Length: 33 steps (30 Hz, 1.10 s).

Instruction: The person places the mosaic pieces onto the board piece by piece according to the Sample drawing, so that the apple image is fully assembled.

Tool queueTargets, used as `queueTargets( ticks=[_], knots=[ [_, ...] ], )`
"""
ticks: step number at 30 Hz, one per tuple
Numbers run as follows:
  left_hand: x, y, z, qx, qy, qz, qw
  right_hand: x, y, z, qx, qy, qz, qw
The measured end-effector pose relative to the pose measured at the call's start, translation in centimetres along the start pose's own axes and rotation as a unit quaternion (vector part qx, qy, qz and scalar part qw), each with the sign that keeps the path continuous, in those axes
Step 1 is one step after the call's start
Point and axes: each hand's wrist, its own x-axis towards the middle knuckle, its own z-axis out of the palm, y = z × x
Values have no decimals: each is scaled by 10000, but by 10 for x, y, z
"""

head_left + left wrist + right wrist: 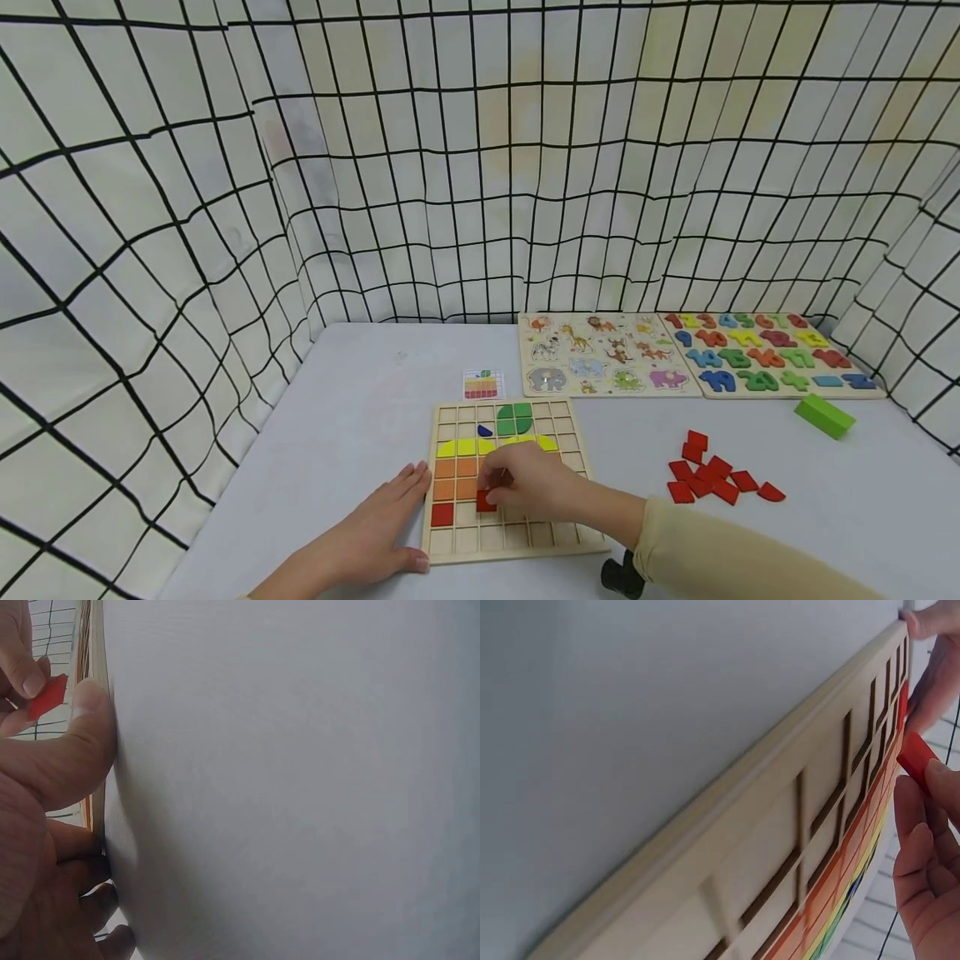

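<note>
My right hand (532, 479) pinches a red square tile (486, 502) between thumb and fingertips, over the lower rows of a wooden grid board (517, 552). In the right wrist view the tile (917, 755) is tilted above the grid. My left hand (375, 529) lies flat at the board's left edge, fingers and thumb touching its side. Another red square (442, 514) sits in a cell at the left. Above it are orange squares (445, 488), a yellow row (467, 447), a dark blue piece (484, 431) and green pieces (514, 418); my right hand hides some cells.
Several loose red tiles (702, 475) lie to the right of the board. A green block (825, 416), an animal puzzle (607, 389) and a number puzzle (795, 392) are farther back. A small picture card (482, 384) lies behind the board. Black netting surrounds the table.
</note>
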Motion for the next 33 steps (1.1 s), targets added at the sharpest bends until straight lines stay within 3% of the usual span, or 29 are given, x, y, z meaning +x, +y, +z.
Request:
queueTargets(
  ticks=[8, 17, 24, 29, 33],
  knots=[
    [1, -2, 0, 81, 84, 151, 9998, 14, -19, 19, -240, -32, 205, 9995],
    [1, 0, -1, 37, 43, 90, 9999, 17, -22, 26, -754, 25, 456, 9961],
    [0, 0, -2, 35, 31, 87, 10000, 20, -23, 29, -1231, 48, 401, 9916],
    [0, -1, -1, 17, 29, 72, 10000, 16, -20, 24, -1106, 153, 217, 9935],
    [1, 0, -1, 1, -3, -56, 10000, 5, -4, 5, -846, 330, 223, 9956]
  ],
)
